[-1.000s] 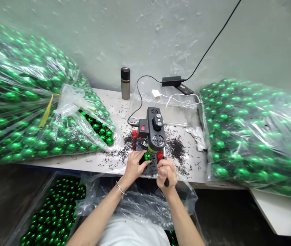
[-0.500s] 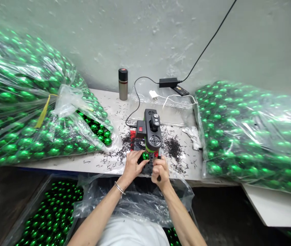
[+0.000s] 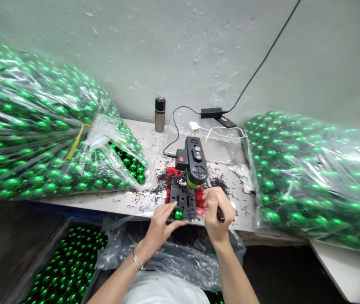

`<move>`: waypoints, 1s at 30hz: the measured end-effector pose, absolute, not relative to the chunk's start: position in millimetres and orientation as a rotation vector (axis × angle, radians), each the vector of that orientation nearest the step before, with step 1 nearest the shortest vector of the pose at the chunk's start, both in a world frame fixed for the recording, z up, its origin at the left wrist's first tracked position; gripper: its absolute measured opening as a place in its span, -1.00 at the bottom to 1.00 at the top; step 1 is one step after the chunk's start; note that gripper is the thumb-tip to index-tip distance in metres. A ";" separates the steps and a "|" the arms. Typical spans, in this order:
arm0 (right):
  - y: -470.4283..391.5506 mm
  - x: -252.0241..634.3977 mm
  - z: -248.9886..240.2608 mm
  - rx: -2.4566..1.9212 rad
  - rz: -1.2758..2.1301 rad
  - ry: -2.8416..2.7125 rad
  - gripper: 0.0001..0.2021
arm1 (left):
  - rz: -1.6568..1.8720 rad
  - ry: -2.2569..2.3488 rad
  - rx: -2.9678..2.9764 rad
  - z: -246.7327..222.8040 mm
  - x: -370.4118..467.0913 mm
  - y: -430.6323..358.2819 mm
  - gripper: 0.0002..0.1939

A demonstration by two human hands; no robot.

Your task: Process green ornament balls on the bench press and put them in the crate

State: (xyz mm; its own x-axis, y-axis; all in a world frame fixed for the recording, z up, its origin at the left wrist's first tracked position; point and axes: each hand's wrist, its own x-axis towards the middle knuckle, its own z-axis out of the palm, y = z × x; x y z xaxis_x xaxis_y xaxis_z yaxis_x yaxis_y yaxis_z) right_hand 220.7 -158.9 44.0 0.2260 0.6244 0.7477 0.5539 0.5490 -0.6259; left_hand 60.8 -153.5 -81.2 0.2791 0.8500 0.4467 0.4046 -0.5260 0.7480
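A shiny green ball (image 3: 177,214) is between the thumb and fingers of my left hand (image 3: 160,223), over the front end of the black slotted base plate (image 3: 177,195). My right hand (image 3: 218,211) is wrapped around the lever of a small black bench press (image 3: 196,160); the lever's black end (image 3: 220,214) sticks out of the fist. Below the press head the plate shows bare. Red material (image 3: 199,198) lies under the plate, strewn with small black bits.
Big clear bags of green balls, a left bag (image 3: 50,139) and a right bag (image 3: 306,169), flank the press. Plastic sheeting (image 3: 167,257) hangs at the table's front edge. A bin of balls (image 3: 69,257) stands lower left. Behind are a bottle (image 3: 160,116) and a power adapter (image 3: 211,112).
My left hand has drawn the ball from under the press head toward me. My right hand has swung the lever outward to the right. The camera view has shifted slightly.
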 end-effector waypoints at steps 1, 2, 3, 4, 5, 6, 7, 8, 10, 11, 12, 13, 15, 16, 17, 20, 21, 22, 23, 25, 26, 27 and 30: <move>-158.8 220.6 40.4 -1.076 0.051 -1.427 -0.71 | 1.168 1.104 2.105 -80.6 53.9 -159.7 -0.41; -158.7 220.5 36.3 -1.060 0.039 -1.429 -0.71 | 1.169 1.119 2.142 -79.0 47.2 -162.1 -0.42; -158.6 220.5 32.4 -1.045 0.030 -1.432 -0.71 | 1.186 1.174 2.166 -76.4 40.6 -159.9 -0.47; -158.4 220.6 29.1 -1.033 0.025 -1.434 -0.71 | 1.208 1.263 2.178 -72.8 33.9 -153.1 -0.54; -158.3 220.5 26.7 -1.023 0.019 -1.434 -0.71 | 1.228 1.381 2.179 -68.4 27.1 -142.0 -0.62; -158.2 220.4 25.4 -1.017 0.012 -1.432 -0.71 | 1.238 1.516 2.168 -63.7 20.1 -127.7 -0.66; -158.1 220.3 24.8 -1.018 0.006 -1.428 -0.71 | 1.217 1.649 2.159 -59.2 13.3 -111.4 -0.68; -158.1 220.1 24.9 -1.022 0.002 -1.426 -0.71 | 1.167 1.778 2.150 -55.2 7.0 -94.6 -0.69; -158.3 219.7 25.6 -1.025 -0.002 -1.427 -0.71 | 1.070 1.865 2.159 -50.3 -3.1 -64.7 -0.73; -158.4 219.6 25.8 -1.023 -0.002 -1.429 -0.71 | 1.042 1.864 2.165 -49.4 -6.5 -53.5 -0.76; -158.5 219.7 25.7 -1.019 -0.002 -1.432 -0.71 | 1.026 1.844 2.172 -49.3 -8.9 -45.3 -0.79; -158.6 219.8 25.4 -1.014 -0.005 -1.434 -0.71 | 1.021 1.822 2.174 -49.5 -10.5 -40.1 -0.81; -158.7 220.3 24.2 -1.009 -0.008 -1.441 -0.71 | 1.006 1.794 2.180 -49.3 -12.3 -37.6 -0.80; -158.7 220.7 23.5 -1.010 -0.010 -1.447 -0.72 | 1.013 1.770 2.155 -48.2 -12.9 -39.5 -0.77; -158.7 221.0 22.9 -1.011 -0.012 -1.453 -0.72 | 1.030 1.732 2.094 -46.3 -13.3 -43.0 -0.73; -158.3 221.7 21.8 -1.011 -0.023 -1.461 -0.72 | 1.106 1.468 1.653 -38.3 -11.3 -60.2 -0.57; -158.1 221.9 21.7 -1.009 -0.027 -1.460 -0.72 | 1.121 1.340 1.451 -36.0 -8.8 -67.3 -0.53; -158.0 221.9 21.6 -1.007 -0.029 -1.457 -0.72 | 1.120 1.216 1.259 -34.5 -5.2 -74.5 -0.50; -157.9 222.0 21.6 -1.004 -0.030 -1.457 -0.72 | 1.106 1.104 1.085 -34.0 -0.6 -81.4 -0.48; -158.0 222.1 21.4 -1.006 -0.029 -1.462 -0.72 | 1.062 0.951 0.813 -35.7 11.0 -93.7 -0.50; -158.1 222.2 21.3 -1.014 -0.028 -1.466 -0.73 | 1.035 0.914 0.717 -37.8 17.5 -98.6 -0.54; -158.3 222.3 21.0 -1.024 -0.028 -1.471 -0.74 | 1.009 0.893 0.644 -40.2 24.1 -102.6 -0.59; -159.0 222.5 20.5 -1.044 -0.031 -1.485 -0.75 | 0.961 0.891 0.499 -47.6 42.7 -109.2 -0.74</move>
